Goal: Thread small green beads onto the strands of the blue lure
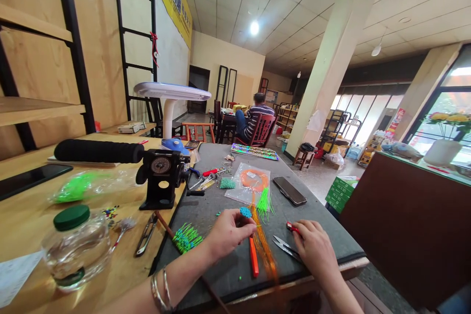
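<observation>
My left hand (231, 230) is closed in a pinch on a small blue beaded piece (245, 212), raised over the grey mat (206, 279). To the right, my right hand (317, 248) has its fingers curled around a small red lighter (292, 227) with a metal end. Metal thread snips (287, 247) lie on the mat, partly beneath that hand. Between the hands are an orange-handled tool (253, 257) and a bundle of orange strands (265, 243). Bright green strands (264, 203) lie just beyond my left hand.
A black winder with a dial (161, 171) stands left, near a green-lidded jar (73, 240). A phone (290, 191) and a plastic bag with an orange coil (253, 180) lie farther back. A green-tufted stick (186, 238) is beside my left forearm. Another person (257, 117) sits far off.
</observation>
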The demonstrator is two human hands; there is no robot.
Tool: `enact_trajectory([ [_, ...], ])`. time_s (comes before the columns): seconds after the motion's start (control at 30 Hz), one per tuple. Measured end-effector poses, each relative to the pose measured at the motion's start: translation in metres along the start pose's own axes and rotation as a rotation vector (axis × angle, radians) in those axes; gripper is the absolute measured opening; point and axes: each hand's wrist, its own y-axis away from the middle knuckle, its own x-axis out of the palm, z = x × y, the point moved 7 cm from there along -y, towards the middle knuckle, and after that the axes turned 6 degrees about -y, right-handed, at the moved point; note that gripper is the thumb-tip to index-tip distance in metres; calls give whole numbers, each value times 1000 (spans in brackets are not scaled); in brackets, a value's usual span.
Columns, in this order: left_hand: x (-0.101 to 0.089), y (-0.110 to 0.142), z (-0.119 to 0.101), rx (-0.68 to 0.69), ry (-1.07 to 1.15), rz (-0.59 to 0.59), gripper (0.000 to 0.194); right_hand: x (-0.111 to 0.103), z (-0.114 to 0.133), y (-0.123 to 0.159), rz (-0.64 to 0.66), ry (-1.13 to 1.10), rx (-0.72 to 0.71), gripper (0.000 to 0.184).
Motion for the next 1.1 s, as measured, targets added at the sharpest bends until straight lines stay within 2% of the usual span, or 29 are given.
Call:
enact_trajectory([
  [0.13,-2,-1,-3,21,-2,-4,19,9,-22,-19,85,-57,83,19],
  [0.2,-4,-2,-5,42,13,-12,19,13,-24,-23,61,-87,105,22],
  [0.27,-6,-3,-8,65,28,-24,19,15,-20,-21,9,-242,161,27],
  [0.4,-9,-4,-12,87,24,-32,17,24,9,-11,-44,-886,326,40],
  [0.53,-9,-4,-16,96,27,-26,16,39,55,-5,82,-1215,415,51],
  [0.73,-12,-2,-21,161,-4,-43,14,57,90,-5,161,-1462,401,46],
  [0.87,-12,0,-23,244,-132,-44,13,72,88,-2,138,-1608,503,45],
  [1.0,-11,2,-26,296,-266,-36,15,83,82,3,183,-1584,698,56],
  [1.1,-10,4,-28,321,-338,-43,17,82,80,3,173,-1469,698,59],
])
